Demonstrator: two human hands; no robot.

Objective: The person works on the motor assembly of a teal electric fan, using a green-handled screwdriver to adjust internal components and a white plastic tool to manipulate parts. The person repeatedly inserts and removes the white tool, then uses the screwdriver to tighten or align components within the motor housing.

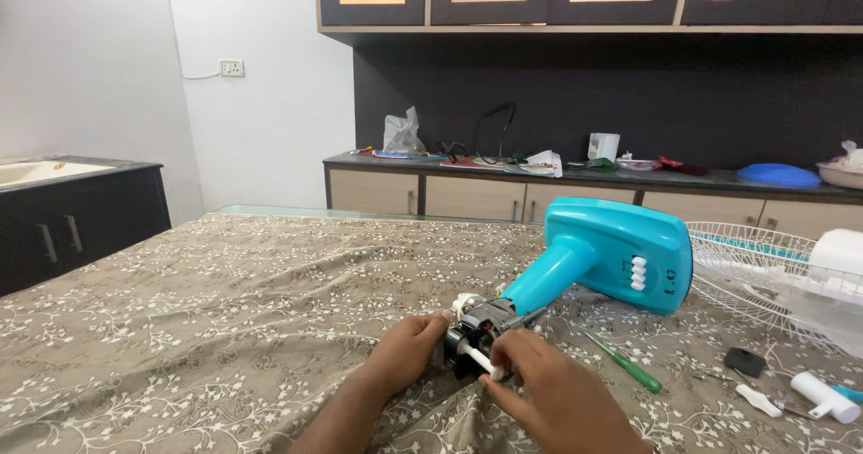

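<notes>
A turquoise fan stand (620, 252) lies on its side on a table covered with a brown flowered cloth (225, 301), its wide base toward two o'clock from the hands and its neck slanting down to a dark motor (476, 324) at the low end. The motor sits near the front edge of the table, close to the person, just below the middle of the view. The left hand (404, 351) is at the motor's nine o'clock side, fingers curled and pressed against its housing, steadying it. The right hand (548, 391) comes in from five o'clock; its thumb and forefinger are pinched around the tip of a white shaft (475, 357) that sticks out of the motor toward the person, the other fingers loosely bent. A bundle of wires (467, 303) shows at the motor's twelve o'clock. A green-handled screwdriver (625, 364) lies on the cloth at three o'clock from the hands, well apart from them. Farther out at three o'clock rest a small black cap (744, 361) and a white plastic part (822, 396). A white wire fan guard (764, 274) lies at two o'clock, behind the stand's base. Beyond the table, at twelve o'clock, a long counter (503, 171) carries scattered odds and ends, a plastic bag (402, 133) among them.
</notes>
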